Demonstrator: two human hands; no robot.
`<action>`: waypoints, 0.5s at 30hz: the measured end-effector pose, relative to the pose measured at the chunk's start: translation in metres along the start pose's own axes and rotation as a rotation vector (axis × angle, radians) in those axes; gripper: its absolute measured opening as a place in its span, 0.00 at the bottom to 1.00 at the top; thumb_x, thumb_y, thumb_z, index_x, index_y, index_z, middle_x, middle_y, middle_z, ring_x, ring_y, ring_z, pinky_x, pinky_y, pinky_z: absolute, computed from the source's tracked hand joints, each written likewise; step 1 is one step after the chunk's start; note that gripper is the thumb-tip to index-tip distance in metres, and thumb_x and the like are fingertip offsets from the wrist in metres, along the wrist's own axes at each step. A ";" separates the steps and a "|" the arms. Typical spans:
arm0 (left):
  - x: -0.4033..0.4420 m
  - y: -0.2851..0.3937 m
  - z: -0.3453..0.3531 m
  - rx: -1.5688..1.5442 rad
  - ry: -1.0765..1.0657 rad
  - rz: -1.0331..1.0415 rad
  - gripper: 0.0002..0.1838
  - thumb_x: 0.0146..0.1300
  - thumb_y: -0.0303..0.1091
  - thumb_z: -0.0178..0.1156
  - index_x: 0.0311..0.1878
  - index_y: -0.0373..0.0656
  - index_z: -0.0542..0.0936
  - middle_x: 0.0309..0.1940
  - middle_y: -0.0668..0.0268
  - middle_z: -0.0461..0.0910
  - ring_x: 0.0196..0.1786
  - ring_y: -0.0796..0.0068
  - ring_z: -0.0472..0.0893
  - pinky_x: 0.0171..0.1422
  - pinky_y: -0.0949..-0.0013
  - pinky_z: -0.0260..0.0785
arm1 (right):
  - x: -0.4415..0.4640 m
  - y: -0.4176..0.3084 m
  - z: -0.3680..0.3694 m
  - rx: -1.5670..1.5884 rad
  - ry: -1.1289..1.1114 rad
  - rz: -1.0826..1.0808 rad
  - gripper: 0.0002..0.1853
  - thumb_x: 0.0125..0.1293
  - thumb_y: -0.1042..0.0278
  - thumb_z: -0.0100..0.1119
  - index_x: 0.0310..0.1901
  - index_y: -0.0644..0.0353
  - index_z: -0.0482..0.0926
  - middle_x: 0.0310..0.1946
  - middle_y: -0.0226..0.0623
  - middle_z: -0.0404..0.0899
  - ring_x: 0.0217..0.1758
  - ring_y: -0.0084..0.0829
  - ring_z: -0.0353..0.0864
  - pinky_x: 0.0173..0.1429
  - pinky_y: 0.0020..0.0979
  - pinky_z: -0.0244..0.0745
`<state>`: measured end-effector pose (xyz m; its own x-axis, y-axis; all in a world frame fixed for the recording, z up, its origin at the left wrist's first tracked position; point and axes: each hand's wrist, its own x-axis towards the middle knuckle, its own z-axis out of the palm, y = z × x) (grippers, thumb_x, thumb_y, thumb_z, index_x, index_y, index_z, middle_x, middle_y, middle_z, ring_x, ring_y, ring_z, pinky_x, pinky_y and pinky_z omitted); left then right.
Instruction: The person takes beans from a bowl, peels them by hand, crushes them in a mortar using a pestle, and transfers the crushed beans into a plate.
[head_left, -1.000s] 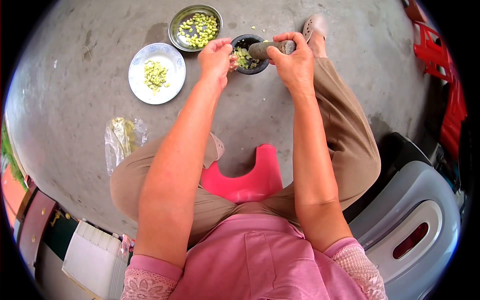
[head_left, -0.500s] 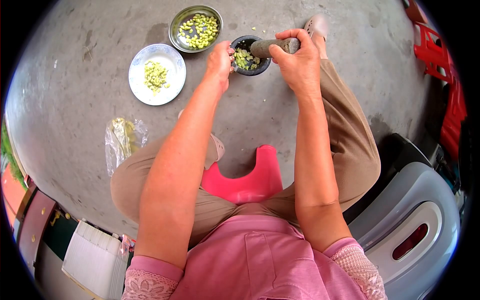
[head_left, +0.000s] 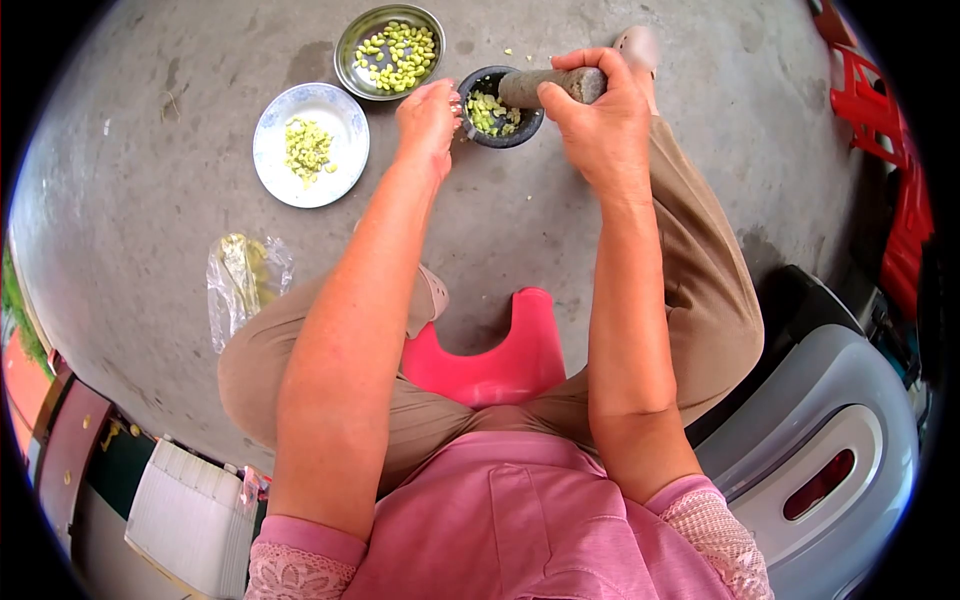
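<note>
My right hand point(head_left: 604, 118) is wrapped round a grey stone pestle point(head_left: 540, 88), which leans into a dark mortar point(head_left: 528, 134) from the right. Crushed green beans point(head_left: 489, 113) lie inside the mortar. Just off the mortar's left rim is my left hand point(head_left: 428, 120), its fingers curled and dotted with pale bits; whatever they may hold is hidden. Beyond it, a steel bowl point(head_left: 345, 66) contains whole green beans point(head_left: 405, 58). A white plate with a blue pattern point(head_left: 270, 150) carries a heap of crushed beans point(head_left: 308, 150).
A crumpled clear plastic bag point(head_left: 245, 280) lies on the concrete floor near my left knee. The pink stool point(head_left: 490, 375) is between my legs. To the right stand a grey plastic stool point(head_left: 850, 400) and red stools point(head_left: 870, 110). A few bean bits dot the floor.
My left hand has drawn slightly left, away from the mortar's rim, and its fingers have curled more. My right hand keeps the pestle in the mortar, at nearly the same tilt.
</note>
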<state>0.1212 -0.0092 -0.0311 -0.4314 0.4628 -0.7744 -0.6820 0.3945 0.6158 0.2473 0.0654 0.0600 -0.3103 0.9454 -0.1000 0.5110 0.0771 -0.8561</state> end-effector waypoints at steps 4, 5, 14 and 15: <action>0.001 -0.002 -0.004 0.048 0.124 0.022 0.12 0.59 0.36 0.53 0.42 0.38 0.75 0.33 0.65 0.74 0.34 0.76 0.73 0.37 0.74 0.67 | 0.002 -0.007 0.002 -0.045 0.022 -0.094 0.11 0.42 0.72 0.59 0.32 0.59 0.73 0.11 0.32 0.66 0.15 0.22 0.63 0.23 0.27 0.65; 0.001 -0.002 -0.006 0.053 0.138 0.014 0.12 0.59 0.35 0.54 0.42 0.38 0.75 0.33 0.65 0.74 0.34 0.76 0.73 0.36 0.74 0.67 | 0.002 0.001 0.009 -0.025 -0.012 -0.053 0.11 0.42 0.73 0.59 0.32 0.59 0.73 0.13 0.33 0.67 0.16 0.23 0.64 0.24 0.27 0.65; 0.004 -0.005 -0.008 0.007 0.147 0.011 0.11 0.57 0.31 0.52 0.41 0.36 0.76 0.27 0.67 0.74 0.25 0.80 0.70 0.26 0.77 0.62 | 0.011 0.037 0.029 -0.111 -0.080 0.047 0.12 0.41 0.72 0.60 0.32 0.59 0.74 0.21 0.42 0.74 0.24 0.35 0.74 0.33 0.32 0.71; 0.004 -0.005 -0.008 0.004 0.148 0.010 0.11 0.57 0.31 0.52 0.41 0.36 0.76 0.27 0.67 0.74 0.25 0.80 0.70 0.26 0.77 0.62 | 0.014 0.032 0.020 -0.040 -0.097 0.112 0.13 0.40 0.71 0.60 0.32 0.59 0.74 0.20 0.41 0.75 0.23 0.34 0.73 0.32 0.31 0.71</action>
<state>0.1183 -0.0157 -0.0388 -0.5207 0.3451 -0.7809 -0.6750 0.3935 0.6241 0.2432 0.0744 0.0214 -0.3244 0.9138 -0.2444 0.5780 -0.0130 -0.8160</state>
